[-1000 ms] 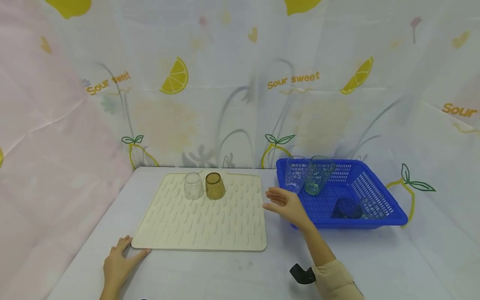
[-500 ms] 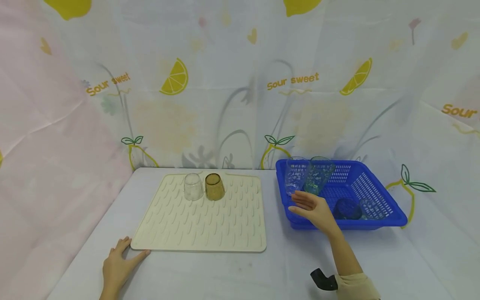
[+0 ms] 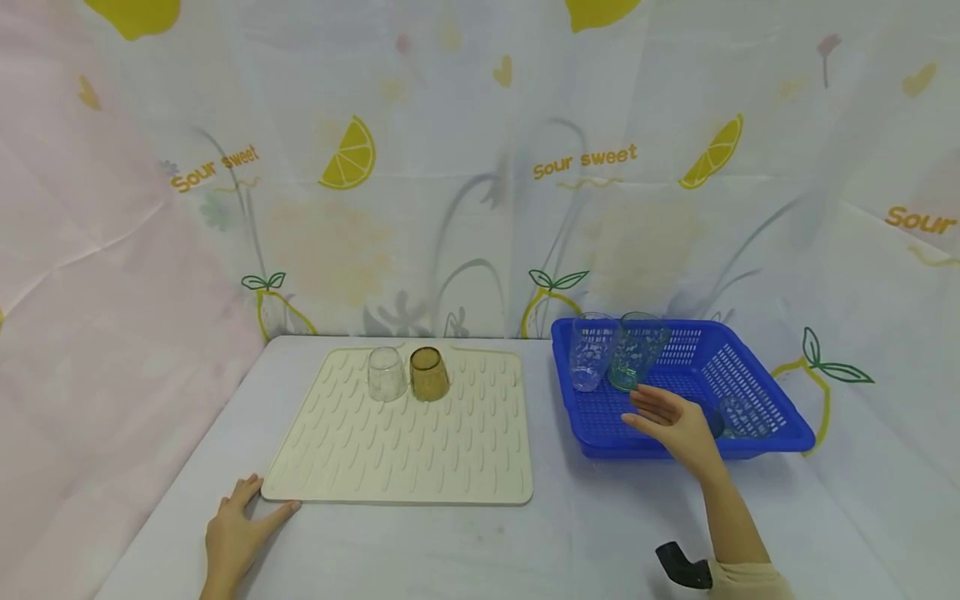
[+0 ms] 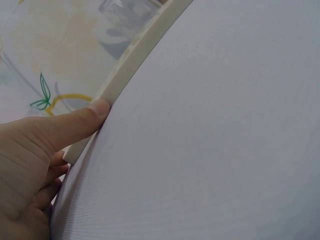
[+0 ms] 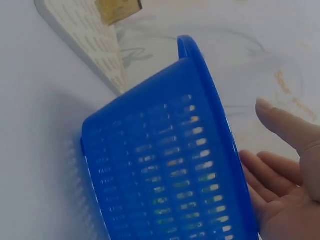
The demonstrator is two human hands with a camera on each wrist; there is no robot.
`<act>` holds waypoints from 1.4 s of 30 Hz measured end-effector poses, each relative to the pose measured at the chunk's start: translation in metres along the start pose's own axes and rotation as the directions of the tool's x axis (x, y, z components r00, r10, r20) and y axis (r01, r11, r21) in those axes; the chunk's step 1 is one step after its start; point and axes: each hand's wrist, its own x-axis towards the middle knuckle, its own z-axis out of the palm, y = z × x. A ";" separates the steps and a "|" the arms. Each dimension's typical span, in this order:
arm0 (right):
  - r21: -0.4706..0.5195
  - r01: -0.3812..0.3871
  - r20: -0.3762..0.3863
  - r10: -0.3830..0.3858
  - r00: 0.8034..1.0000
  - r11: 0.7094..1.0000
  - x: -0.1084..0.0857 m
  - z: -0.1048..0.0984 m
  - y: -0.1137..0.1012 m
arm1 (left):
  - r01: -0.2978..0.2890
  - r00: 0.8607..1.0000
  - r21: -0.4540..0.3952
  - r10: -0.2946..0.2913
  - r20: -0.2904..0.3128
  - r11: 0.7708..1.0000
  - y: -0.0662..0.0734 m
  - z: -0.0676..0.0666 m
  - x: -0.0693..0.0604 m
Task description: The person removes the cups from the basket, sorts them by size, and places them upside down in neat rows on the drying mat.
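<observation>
My left hand rests at the near left corner of a cream draining mat; its thumb touches the front edge and the other fingers lie by the left side. On the mat's far part stand a clear glass and an amber glass. Over the near rim of a blue plastic basket hovers my right hand, fingers apart from the thumb, holding nothing. In the basket lean a tall clear glass and a greenish glass. A dark blue glass is mostly hidden behind that hand.
Another clear glass lies toward the basket's right end. White cloth covers the table. A printed lemon curtain hangs behind it. A black curved piece sits at the right sleeve.
My right hand has moved rightward from beside the mat to above the basket's near rim, bare throughout. The left hand and the glasses have stayed in place.
</observation>
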 end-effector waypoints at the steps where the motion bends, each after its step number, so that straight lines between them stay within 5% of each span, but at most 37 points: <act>1: -0.013 0.000 -0.008 0.000 1.000 1.000 -0.001 -0.003 0.001 | -0.002 1.000 -0.001 0.002 -0.001 1.000 0.000 0.000 0.000; 17: -0.151 -0.017 -0.176 -0.010 0.984 0.988 -0.012 -0.044 0.016 | -0.020 1.000 0.014 0.020 -0.023 1.000 0.000 0.000 0.001; 23: -0.178 -0.060 -0.237 0.016 0.971 0.982 -0.002 -0.064 0.051 | 0.002 1.000 0.006 -0.002 -0.004 1.000 0.000 -0.001 0.002; 27: -0.257 -0.109 -0.230 0.049 0.972 0.960 0.001 -0.071 0.054 | 0.005 1.000 0.003 -0.004 -0.003 1.000 0.000 -0.001 0.001; 34: -0.441 -0.127 -0.171 0.055 0.984 0.888 -0.003 -0.070 0.018 | 0.004 1.000 0.009 -0.004 -0.012 1.000 0.002 0.000 0.001; 42: -0.519 -0.165 -0.072 0.149 0.986 0.839 0.004 -0.074 0.019 | 0.017 1.000 0.010 -0.017 -0.004 1.000 0.000 0.001 0.000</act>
